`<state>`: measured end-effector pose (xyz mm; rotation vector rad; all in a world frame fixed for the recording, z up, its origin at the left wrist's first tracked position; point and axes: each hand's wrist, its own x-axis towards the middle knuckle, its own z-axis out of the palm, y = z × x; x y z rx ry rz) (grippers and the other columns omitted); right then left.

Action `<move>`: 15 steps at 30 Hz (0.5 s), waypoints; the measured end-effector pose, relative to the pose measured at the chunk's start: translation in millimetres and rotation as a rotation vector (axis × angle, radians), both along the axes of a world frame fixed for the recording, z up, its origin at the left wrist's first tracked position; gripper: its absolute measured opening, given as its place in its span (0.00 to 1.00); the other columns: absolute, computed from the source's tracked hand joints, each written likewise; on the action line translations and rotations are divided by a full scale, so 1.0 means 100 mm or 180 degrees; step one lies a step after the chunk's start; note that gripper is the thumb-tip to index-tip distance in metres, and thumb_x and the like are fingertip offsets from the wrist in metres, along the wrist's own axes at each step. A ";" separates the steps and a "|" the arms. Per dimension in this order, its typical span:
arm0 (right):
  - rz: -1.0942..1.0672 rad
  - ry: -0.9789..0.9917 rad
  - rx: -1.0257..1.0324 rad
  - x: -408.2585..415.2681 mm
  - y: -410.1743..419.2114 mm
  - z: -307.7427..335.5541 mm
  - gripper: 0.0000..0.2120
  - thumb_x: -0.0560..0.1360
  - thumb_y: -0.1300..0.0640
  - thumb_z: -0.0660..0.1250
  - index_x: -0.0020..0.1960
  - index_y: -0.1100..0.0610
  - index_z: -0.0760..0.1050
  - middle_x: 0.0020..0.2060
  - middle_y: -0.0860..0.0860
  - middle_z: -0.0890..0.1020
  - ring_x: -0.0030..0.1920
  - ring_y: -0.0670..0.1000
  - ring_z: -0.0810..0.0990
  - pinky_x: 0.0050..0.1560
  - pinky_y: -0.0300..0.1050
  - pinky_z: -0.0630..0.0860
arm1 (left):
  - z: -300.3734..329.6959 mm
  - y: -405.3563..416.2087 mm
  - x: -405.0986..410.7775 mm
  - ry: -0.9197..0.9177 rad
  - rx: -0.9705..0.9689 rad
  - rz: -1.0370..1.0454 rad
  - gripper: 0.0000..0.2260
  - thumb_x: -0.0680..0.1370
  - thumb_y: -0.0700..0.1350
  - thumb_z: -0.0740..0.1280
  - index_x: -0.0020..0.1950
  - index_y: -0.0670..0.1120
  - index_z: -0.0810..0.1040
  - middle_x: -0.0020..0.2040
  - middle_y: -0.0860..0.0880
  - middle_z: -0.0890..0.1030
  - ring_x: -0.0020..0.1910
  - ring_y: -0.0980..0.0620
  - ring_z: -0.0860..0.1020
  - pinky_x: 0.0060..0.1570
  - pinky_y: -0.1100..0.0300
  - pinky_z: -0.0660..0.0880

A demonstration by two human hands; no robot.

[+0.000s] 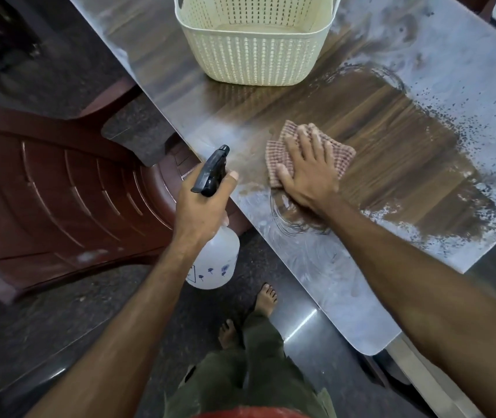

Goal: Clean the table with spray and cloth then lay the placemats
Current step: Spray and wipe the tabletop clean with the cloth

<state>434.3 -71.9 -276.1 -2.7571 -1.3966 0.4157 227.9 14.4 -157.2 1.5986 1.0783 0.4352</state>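
Midway, your right hand (307, 173) pressed flat fingers on the pink waffle cloth (343, 159); your left hand (201, 212) gripped the translucent spray bottle (216, 260) (wood-grain desk (391, 152) partly wiped, placemats unseen).

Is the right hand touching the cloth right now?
Touching. The head view shows the right hand pressed flat on the cloth, fingers spread across it, holding it against the table.
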 end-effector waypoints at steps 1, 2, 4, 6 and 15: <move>0.0096 0.0004 -0.0009 -0.09 0.14 -0.01 0.34 0.80 0.35 0.41 0.81 0.50 0.43 0.80 0.55 0.43 0.80 0.57 0.40 0.77 0.61 0.39 | -0.01 0.00 0.00 0.0007 0.0043 -0.0011 0.05 0.80 0.47 0.69 0.47 0.47 0.75 0.31 0.36 0.76 0.17 0.54 0.71 0.23 0.64 0.70; 0.0211 0.0007 -0.0017 -0.21 0.25 -0.02 0.34 0.80 0.34 0.41 0.81 0.50 0.42 0.80 0.55 0.42 0.80 0.57 0.40 0.77 0.61 0.38 | -0.01 -0.01 0.00 0.0020 0.0082 -0.0011 0.07 0.80 0.47 0.69 0.48 0.44 0.76 0.29 0.41 0.75 0.17 0.54 0.71 0.23 0.64 0.70; 0.0434 0.0029 -0.0050 -0.49 0.33 -0.04 0.33 0.81 0.35 0.41 0.81 0.50 0.42 0.80 0.54 0.42 0.79 0.57 0.40 0.76 0.60 0.37 | -0.03 0.00 -0.02 0.0032 0.0107 0.0011 0.11 0.80 0.47 0.68 0.51 0.39 0.77 0.26 0.47 0.74 0.18 0.54 0.72 0.25 0.65 0.71; 0.0629 0.0064 -0.0005 -0.75 0.22 -0.04 0.32 0.81 0.37 0.42 0.81 0.50 0.44 0.80 0.54 0.44 0.80 0.57 0.41 0.77 0.59 0.38 | -0.03 0.01 -0.04 -0.0009 0.0149 -0.0028 0.10 0.80 0.47 0.68 0.49 0.40 0.78 0.25 0.52 0.74 0.21 0.55 0.73 0.29 0.66 0.72; 0.0232 0.0080 0.0076 -0.64 -0.63 -0.07 0.32 0.80 0.38 0.43 0.81 0.47 0.47 0.81 0.51 0.48 0.80 0.53 0.43 0.78 0.56 0.40 | 0.06 -0.04 -0.35 -0.0168 0.0051 -0.0071 0.14 0.79 0.46 0.69 0.54 0.34 0.76 0.45 0.29 0.79 0.17 0.53 0.71 0.23 0.63 0.70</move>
